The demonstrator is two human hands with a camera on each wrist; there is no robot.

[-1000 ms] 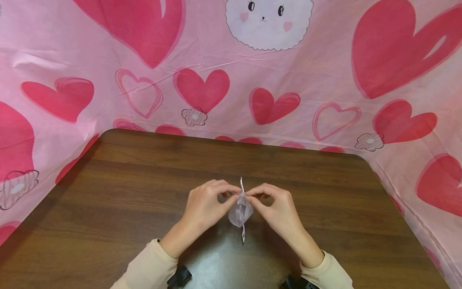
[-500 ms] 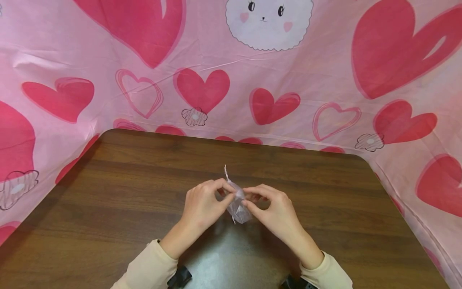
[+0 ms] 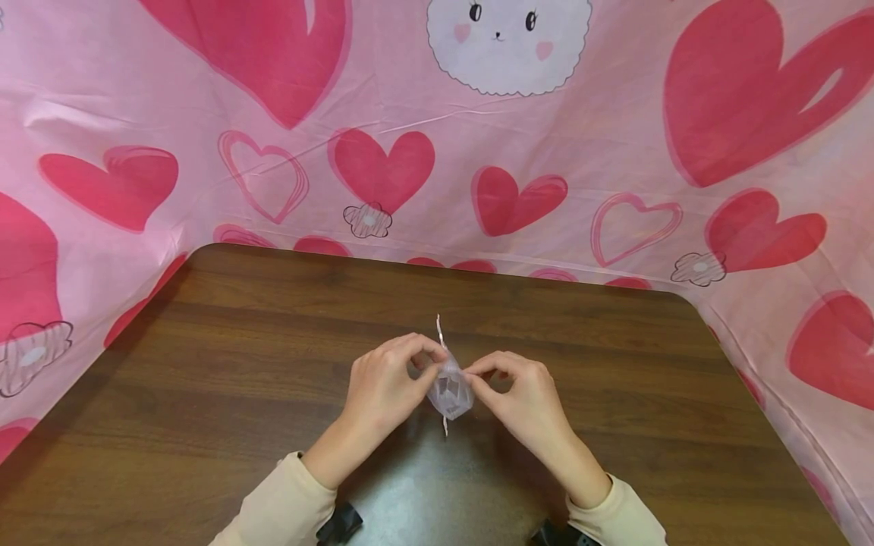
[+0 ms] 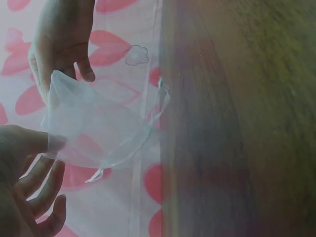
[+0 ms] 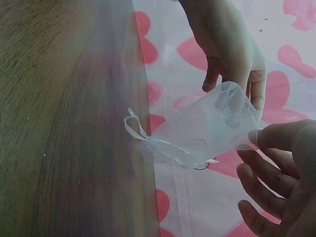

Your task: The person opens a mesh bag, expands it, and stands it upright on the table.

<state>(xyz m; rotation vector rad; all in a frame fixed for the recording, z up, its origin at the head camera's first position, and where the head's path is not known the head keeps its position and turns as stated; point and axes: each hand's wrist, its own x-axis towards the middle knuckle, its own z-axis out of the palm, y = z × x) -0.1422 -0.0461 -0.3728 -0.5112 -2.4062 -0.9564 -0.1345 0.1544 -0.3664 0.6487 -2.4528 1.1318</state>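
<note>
A small sheer white drawstring pouch [image 3: 452,396] is held up over the table between both hands. My left hand [image 3: 389,375] pinches one corner of it between thumb and fingers. At the opposite corner, my right hand [image 3: 522,387] pinches the fabric the same way. In the left wrist view the pouch [image 4: 98,128] spreads between the two hands, its corded mouth away from the fingers. A white drawstring loop [image 5: 133,126] hangs off that end in the right wrist view. The pouch's mouth points toward the table; nothing solid shows through the fabric.
A dark brown wood-grain table [image 3: 273,318] with rounded far corners lies beneath the hands. Pink cloth [image 3: 410,98] printed with hearts surrounds its back and sides. Black straps or devices [image 3: 341,523] sit by both wrists near the bottom of the head view.
The pouch and its cords tilted and shifted left, then swung partly back. Both hands stayed near the same place, with the right fingers shifting their pinch on the fabric.
</note>
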